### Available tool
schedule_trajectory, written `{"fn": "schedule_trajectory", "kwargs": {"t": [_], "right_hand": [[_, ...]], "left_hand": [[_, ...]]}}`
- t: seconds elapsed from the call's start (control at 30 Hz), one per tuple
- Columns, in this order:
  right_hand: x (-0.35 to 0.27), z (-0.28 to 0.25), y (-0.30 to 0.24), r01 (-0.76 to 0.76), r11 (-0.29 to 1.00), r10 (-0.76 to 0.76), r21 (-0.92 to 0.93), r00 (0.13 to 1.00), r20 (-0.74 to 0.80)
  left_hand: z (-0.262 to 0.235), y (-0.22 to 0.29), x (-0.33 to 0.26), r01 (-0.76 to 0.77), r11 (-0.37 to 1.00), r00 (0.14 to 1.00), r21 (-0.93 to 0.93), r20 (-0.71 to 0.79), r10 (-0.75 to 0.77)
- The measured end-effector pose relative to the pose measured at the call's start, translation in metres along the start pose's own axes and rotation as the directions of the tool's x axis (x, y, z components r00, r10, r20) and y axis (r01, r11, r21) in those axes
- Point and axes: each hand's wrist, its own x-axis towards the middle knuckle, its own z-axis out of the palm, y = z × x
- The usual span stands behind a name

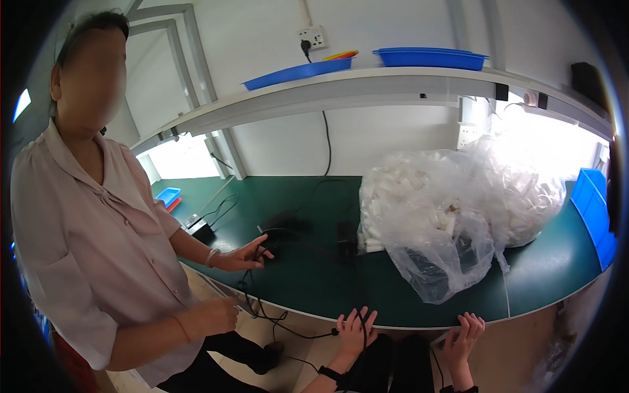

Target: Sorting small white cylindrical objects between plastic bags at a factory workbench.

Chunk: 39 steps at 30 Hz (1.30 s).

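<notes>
My left hand [357, 333] rests at the front edge of the green worktable [314, 288], fingers apart. A black cable [362, 308] runs down across it; no grip on the cable shows. To the right, my right hand [462, 335] lies with its fingertips on the same edge, slightly curled and apart, holding nothing visible. Beyond both hands sits a large clear plastic bag [426, 196] full of small white pieces, its loose mouth drooping toward me. A co-worker's hand [244, 255] reaches over the table at the left, by thin dark cords.
The co-worker [98, 229] stands close on the left, their other hand [213, 318] low by tangled black cords [278, 319]. A blue bin [593, 209] stands at the far right. Blue trays [429, 59] sit on the overhead shelf [314, 88]. A small black box [200, 230] lies at the left.
</notes>
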Motion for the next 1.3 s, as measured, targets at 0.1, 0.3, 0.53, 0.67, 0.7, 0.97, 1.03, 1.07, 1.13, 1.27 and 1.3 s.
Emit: {"fn": "schedule_trajectory", "kwargs": {"t": [0.1, 0.3, 0.53, 0.67, 0.7, 0.97, 1.03, 1.07, 1.13, 1.27, 1.3], "right_hand": [[0.001, 0.004, -0.01, -0.049, 0.999, 0.05, 0.017, 0.998, -0.026], [0.013, 0.005, -0.031, -0.298, 0.939, 0.312, 0.17, 0.948, -0.065], [0.126, -0.061, -0.123, -0.574, -0.104, -0.209, 0.812, 0.811, 0.547], [0.179, -0.092, -0.131, -0.512, -0.084, -0.365, 0.855, 0.814, 0.452], [0.184, -0.093, -0.132, -0.496, -0.085, -0.384, 0.864, 0.817, 0.431], [0.175, -0.095, -0.142, -0.525, -0.091, -0.413, 0.846, 0.793, 0.448], [0.171, -0.099, -0.141, -0.515, -0.026, -0.346, 0.857, 0.808, 0.476], [0.169, -0.098, -0.141, -0.51, -0.023, -0.325, 0.86, 0.817, 0.476], [0.167, -0.097, -0.141, -0.522, -0.025, -0.309, 0.852, 0.815, 0.49], [0.166, -0.094, -0.147, -0.525, -0.048, -0.303, 0.85, 0.818, 0.489], [0.165, -0.095, -0.144, -0.517, -0.033, -0.281, 0.855, 0.826, 0.489]], "left_hand": [[-0.003, -0.002, -0.002, 0.004, 1.0, 1.0, -0.01, -0.005, -0.004], [0.006, 0.0, -0.002, -0.021, 0.998, 1.0, -0.051, 0.004, 0.021], [0.005, -0.012, -0.001, -0.05, 0.997, 0.993, 0.056, -0.1, 0.056], [0.003, 0.002, 0.009, -0.055, 0.998, 0.998, 0.04, -0.023, 0.056], [0.003, 0.002, 0.009, -0.051, 0.998, 0.998, 0.03, -0.037, 0.052], [-0.007, -0.006, 0.005, -0.045, 0.999, 0.998, -0.005, -0.053, 0.045], [-0.008, 0.002, 0.006, -0.03, 0.999, 0.999, -0.031, -0.031, 0.029], [-0.007, 0.003, 0.005, -0.01, 1.0, 0.999, 0.01, -0.034, 0.011], [-0.006, 0.005, 0.005, -0.009, 0.999, 0.999, -0.033, -0.041, 0.008], [-0.008, -0.002, 0.002, -0.011, 1.0, 1.0, 0.025, 0.0, 0.011], [-0.005, 0.0, 0.003, -0.012, 1.0, 1.0, 0.019, -0.008, 0.013]]}}
